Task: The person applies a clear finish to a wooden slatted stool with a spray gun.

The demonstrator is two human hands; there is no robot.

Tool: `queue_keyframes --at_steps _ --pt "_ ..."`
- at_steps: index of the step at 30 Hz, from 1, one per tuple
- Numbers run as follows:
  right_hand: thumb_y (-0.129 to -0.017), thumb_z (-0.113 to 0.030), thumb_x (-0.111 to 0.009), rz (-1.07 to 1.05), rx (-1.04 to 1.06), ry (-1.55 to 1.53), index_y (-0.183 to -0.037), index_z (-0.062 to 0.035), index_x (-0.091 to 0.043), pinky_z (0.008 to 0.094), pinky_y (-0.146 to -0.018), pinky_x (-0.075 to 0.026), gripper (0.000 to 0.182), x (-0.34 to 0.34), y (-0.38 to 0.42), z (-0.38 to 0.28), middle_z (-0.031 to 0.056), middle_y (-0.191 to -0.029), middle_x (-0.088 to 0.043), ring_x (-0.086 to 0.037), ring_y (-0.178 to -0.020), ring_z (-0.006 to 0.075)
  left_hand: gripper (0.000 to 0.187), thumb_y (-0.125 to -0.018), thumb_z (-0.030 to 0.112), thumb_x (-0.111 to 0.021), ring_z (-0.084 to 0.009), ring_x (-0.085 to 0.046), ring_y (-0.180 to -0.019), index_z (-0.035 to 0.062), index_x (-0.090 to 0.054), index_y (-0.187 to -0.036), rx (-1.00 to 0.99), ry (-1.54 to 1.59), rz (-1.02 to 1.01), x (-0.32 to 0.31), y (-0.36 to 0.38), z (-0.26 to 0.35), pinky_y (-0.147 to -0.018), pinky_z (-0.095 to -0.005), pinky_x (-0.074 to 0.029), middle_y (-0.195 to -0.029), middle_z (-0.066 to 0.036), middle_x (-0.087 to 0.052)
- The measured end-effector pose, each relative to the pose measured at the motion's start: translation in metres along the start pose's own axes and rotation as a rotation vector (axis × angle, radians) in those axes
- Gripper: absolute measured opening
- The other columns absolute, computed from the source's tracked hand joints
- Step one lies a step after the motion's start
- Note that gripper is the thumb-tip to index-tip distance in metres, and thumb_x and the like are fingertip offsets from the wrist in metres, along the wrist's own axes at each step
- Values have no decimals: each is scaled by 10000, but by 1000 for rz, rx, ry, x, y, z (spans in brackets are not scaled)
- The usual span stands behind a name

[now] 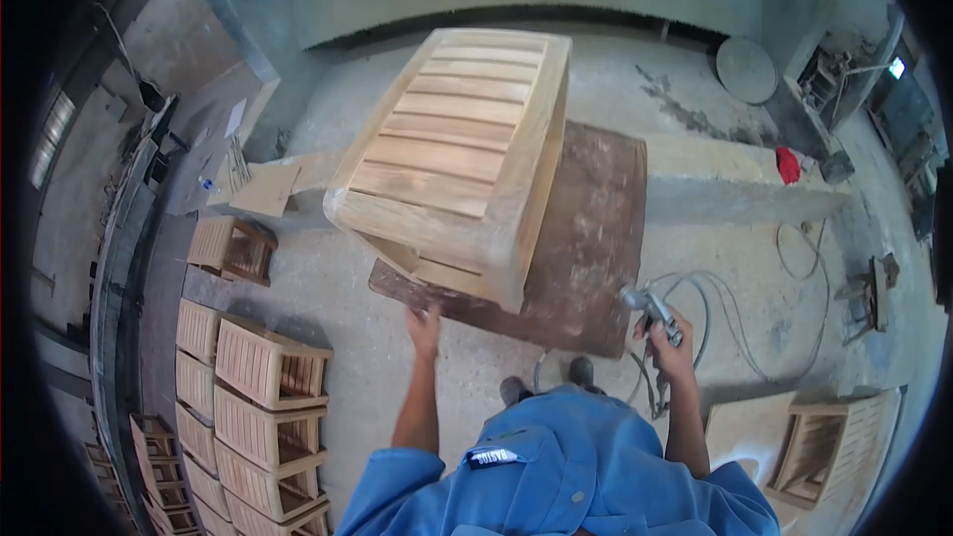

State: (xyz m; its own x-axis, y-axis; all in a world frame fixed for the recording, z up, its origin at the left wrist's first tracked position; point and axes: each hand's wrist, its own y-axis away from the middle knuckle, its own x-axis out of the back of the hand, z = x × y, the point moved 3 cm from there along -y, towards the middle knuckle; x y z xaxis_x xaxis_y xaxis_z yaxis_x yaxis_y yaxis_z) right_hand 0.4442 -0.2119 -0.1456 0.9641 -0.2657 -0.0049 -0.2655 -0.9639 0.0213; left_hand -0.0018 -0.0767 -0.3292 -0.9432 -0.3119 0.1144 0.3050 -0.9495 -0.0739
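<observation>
A pale wooden slatted stool [452,124] stands on a worn brown board [596,238] in front of me. My left hand [424,326] is at the front left edge of the board, below the stool's near corner, with its fingers closed on that edge. My right hand [669,339] is wrapped round the handle of a spray gun [657,310]. The gun's round head points up and left, beside the board's front right corner. A hose [704,323] loops behind the gun to the floor.
Stacked slatted stools [263,362] stand at the lower left, with a single stool [230,248] above them. Another stool [824,447] is at the lower right. A low ledge [715,197] crosses behind the board, with a red cloth [787,166] on it. Hose coils lie on the right floor.
</observation>
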Motion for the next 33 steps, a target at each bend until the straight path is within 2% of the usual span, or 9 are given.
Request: queue_keyframes --at_steps 1,4,6,8,16,19,21,25,33 --pt "-887 -265 -651 -58 -19 -84 -1205 -4 -594 223 -485 -429 415 -4 -3 -4 50 -779 -649 -551 -576 74 613 -868 210 -671 -255 -522 -1141 -74 -411 -1344 342 -367 91 -6 28 -53 -987 -372 -415 -1234 -185 -543" --pt "-895 -294 -645 -244 21 -172 -1258 -1 -554 230 -510 -444 475 -17 -15 -21 61 -817 -649 -574 -631 89 676 -826 484 -684 -250 -559 -930 7 -492 -1265 831 -134 -247 -43 132 -107 -793 -426 -492 -1102 -127 -585" --pt "-869 -414 -653 -346 18 -169 -1298 3 -512 235 -522 -472 614 -27 -21 -37 81 -845 -643 -610 -698 127 737 -817 613 -630 -278 -537 -1003 71 -462 -1287 1043 -56 -369 -79 180 -104 -813 -599 -431 -1122 -107 -548" --pt "-843 -534 -662 -452 -1 -166 -1338 6 -469 239 -535 -500 758 -37 -35 -45 100 -874 -636 -646 -765 166 791 -812 635 -619 -307 -502 -1155 97 -418 -1356 1175 -7 -559 -105 204 -108 -907 -578 -410 -1300 -118 -501" --pt "-902 -368 -645 -643 212 -216 -1358 52 -436 217 -550 -482 655 -74 -67 -67 127 -949 -637 -633 -794 156 798 -831 563 -627 -397 -483 -1218 107 -355 -1427 1080 -138 -259 -98 178 -35 -880 -663 -401 -1375 -183 -472" --pt "-929 -248 -608 -677 321 -214 -1359 56 -436 219 -547 -477 554 -72 -70 -68 144 -977 -640 -626 -761 151 742 -846 417 -660 -341 -551 -1131 -28 -382 -1371 957 -192 -32 -71 159 -52 -911 -522 -452 -1279 -192 -551" --pt "-929 -264 -605 -548 398 -176 -1355 47 -444 222 -537 -476 551 -57 -73 -68 132 -944 -638 -623 -729 154 695 -850 294 -670 -270 -563 -1104 -125 -381 -1324 834 -122 -20 -65 148 -34 -921 -362 -473 -1249 -202 -566" --pt "-932 -314 -605 -328 397 -112 -1339 39 -460 223 -509 -466 558 -7 -84 -61 119 -886 -631 -623 -712 157 679 -798 267 -704 -276 -575 -1103 -76 -399 -1297 689 -213 24 -28 121 -138 -938 -379 -471 -1213 -206 -580" --pt "-913 -457 -602 74 399 -42 -1366 19 -418 221 -456 -430 683 76 -88 -66 119 -837 -618 -609 -673 151 834 -717 353 -755 -381 -508 -1225 -19 -374 -1358 714 -517 115 -7 99 -123 -1003 -437 -442 -1315 -264 -502"
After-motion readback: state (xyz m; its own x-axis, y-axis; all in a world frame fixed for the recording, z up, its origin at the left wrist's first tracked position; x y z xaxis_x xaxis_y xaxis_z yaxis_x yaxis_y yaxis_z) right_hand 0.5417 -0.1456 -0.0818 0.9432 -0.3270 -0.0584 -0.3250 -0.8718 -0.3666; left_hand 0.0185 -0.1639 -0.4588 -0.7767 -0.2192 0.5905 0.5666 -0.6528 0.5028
